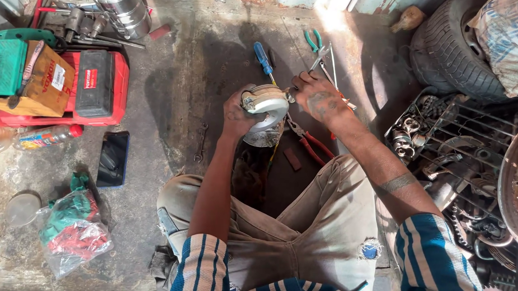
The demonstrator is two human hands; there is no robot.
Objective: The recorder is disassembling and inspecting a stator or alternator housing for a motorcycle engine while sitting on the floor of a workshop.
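Left hand (236,114) grips a round metal housing (265,104); right hand (318,95) pinches its edge, above red-handled pliers (309,141) on the floor (173,91).

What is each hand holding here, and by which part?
The left hand grips a round white metal part by its left rim. The right hand touches its right edge; whether it holds anything cannot be told.

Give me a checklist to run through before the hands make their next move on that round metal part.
1. Left hand grips the round metal part: ok.
2. Right hand is at the part's right edge: ok; what its fingers pinch: cannot tell.
3. Part is held up off the floor: ok.
4. Red-handled pliers lie on the floor near the right hand: ok.
5. Blue-handled screwdriver lies just beyond the part: ok.
6. Small wrench lies on the floor left of the left forearm: ok.
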